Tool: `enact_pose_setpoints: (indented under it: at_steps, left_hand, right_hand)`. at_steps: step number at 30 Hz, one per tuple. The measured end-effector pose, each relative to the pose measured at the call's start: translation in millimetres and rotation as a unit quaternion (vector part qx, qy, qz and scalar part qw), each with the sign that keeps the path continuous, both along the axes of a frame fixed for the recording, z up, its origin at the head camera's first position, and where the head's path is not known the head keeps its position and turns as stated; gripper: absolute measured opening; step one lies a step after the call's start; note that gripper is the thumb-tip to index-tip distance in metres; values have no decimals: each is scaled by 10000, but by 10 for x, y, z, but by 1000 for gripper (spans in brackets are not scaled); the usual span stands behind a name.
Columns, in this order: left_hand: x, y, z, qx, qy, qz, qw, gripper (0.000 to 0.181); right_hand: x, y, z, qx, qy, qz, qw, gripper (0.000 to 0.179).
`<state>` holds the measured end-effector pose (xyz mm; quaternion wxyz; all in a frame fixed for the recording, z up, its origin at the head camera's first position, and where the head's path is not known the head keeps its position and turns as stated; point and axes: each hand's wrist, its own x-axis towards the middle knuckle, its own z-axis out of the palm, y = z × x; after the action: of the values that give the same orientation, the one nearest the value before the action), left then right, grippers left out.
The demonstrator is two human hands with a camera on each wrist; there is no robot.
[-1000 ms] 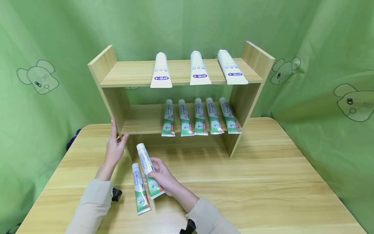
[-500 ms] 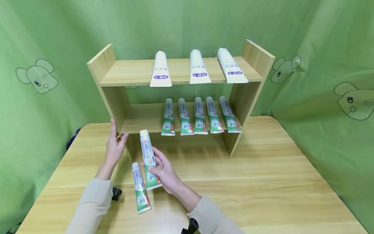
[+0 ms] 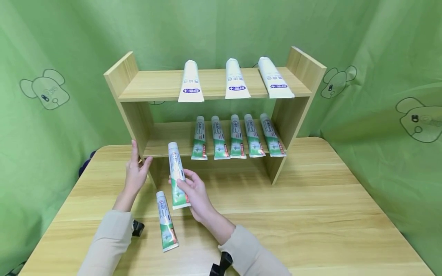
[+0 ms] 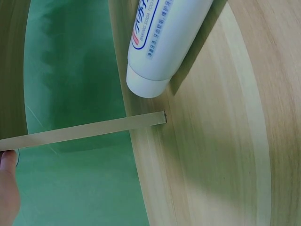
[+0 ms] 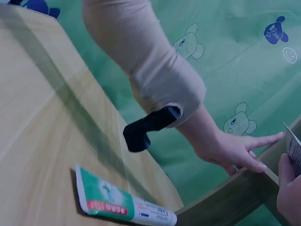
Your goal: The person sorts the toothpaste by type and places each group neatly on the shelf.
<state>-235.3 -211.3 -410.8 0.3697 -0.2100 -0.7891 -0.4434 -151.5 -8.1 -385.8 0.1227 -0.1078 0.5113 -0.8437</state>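
Note:
My right hand (image 3: 198,197) holds a white and green toothpaste tube (image 3: 175,165), thumb across its front and cap upward, before the left part of the middle shelf. My left hand (image 3: 136,172) touches the front edge of the shelf unit's left side panel (image 3: 129,124), its index finger and thumb straight. Below the raised tube, a second toothpaste tube (image 3: 166,222) lies on the table, cap toward the unit. The right wrist view shows this lying tube (image 5: 108,195) and the left hand (image 5: 228,148) at the panel; only an edge of the held tube (image 5: 294,150) is visible.
Several white and green toothpaste tubes (image 3: 236,140) lie side by side on the right part of the middle shelf (image 3: 169,140). Three white tubes (image 3: 236,80) rest on the top shelf (image 3: 155,84). A green curtain (image 3: 214,30) hangs behind the wooden table (image 3: 310,214).
My right hand has lifted the toothpaste tube up and slightly right, toward the middle shelf, turning it more upright in view. The left hand has stayed at the side panel.

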Motion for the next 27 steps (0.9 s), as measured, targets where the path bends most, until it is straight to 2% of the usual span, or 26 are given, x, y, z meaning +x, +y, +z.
enact_pose_setpoints:
  at_steps: [4, 9, 13, 16, 21, 27]
  left_hand:
    - [7, 7, 6, 46, -53, -85, 9999, 74]
    - [1, 8, -1, 74, -40, -116, 9999, 80]
    - [-4, 9, -8, 123, -51, -80, 9999, 88]
    - [3, 15, -7, 190, -165, -54, 9997, 92]
    - [12, 16, -15, 193, -274, -29, 9994, 89]
    - [19, 6, -4, 124, -253, -42, 9996, 80]
  right_hand:
    - [10, -6, 56, -543, -144, 236, 9981, 52]
    - [-2, 28, 89, -1203, -91, 1002, 9876, 77]
    - [-37, 59, 96, -1288, 265, 1631, 9778, 91]
    - [-59, 66, 101, -1202, 504, 1846, 9741, 96]
    - [-75, 63, 96, -875, 645, 1669, 9800, 92]
    - [-86, 40, 95, -329, 722, 975, 9921, 80]
